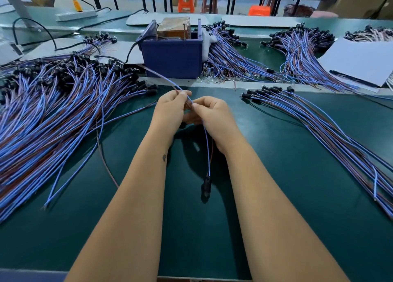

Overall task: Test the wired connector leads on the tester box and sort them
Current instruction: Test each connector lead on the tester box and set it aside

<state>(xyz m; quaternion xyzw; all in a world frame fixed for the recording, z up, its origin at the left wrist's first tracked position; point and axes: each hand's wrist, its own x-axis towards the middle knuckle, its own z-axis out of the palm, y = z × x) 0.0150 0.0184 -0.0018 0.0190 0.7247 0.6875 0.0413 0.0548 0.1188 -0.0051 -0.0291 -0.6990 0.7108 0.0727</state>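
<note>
Left hand (170,109) and right hand (209,115) each pinch one lead (207,152) (its black connector (205,185) dangles below); tester box (172,58) sits beyond them.

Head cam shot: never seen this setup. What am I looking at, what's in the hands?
One view, from a camera worn on the person's head, looking down at a green bench. No robot: two bare hands. The left hand and right hand each pinch one lead, blue and brown wires ending in a black connector that hangs below. Behind sits the blue tester box. A big pile of leads lies left, a smaller row right.
</note>
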